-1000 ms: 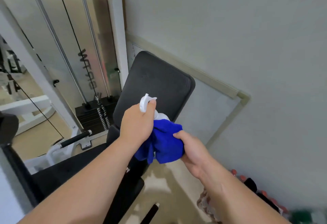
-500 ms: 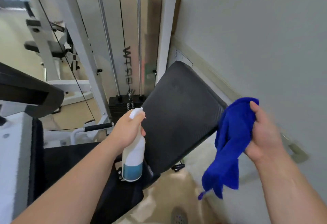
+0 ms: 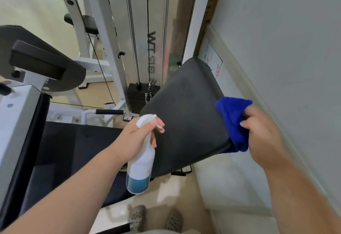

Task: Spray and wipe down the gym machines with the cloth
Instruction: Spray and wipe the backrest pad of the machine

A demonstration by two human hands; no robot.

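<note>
Behind backrest (image 3: pixel 184 119): weight stack (image 3: pixel 138 97) | left hand (image 3: pixel 134 139) grips bottle (image 3: pixel 140 171) | right hand (image 3: pixel 262 137) grips cloth (image 3: pixel 232 115)

A second ago the two hands meet in the middle of the frame, with the cloth (image 3: pixel 233 121) bunched against the spray bottle (image 3: pixel 141 165). Now they are well apart. The left hand (image 3: pixel 136 139) holds the bottle in the lower centre, clear of the cloth. The right hand (image 3: pixel 262 134) is at the right of the frame. Half a second ago the cloth hangs loose from that hand, clear of the black back pad (image 3: pixel 184 119). Now it is bunched up and touches the pad's right edge. The view also tips further down, so two shoes (image 3: pixel 137 217) come into sight at the bottom edge.
</note>
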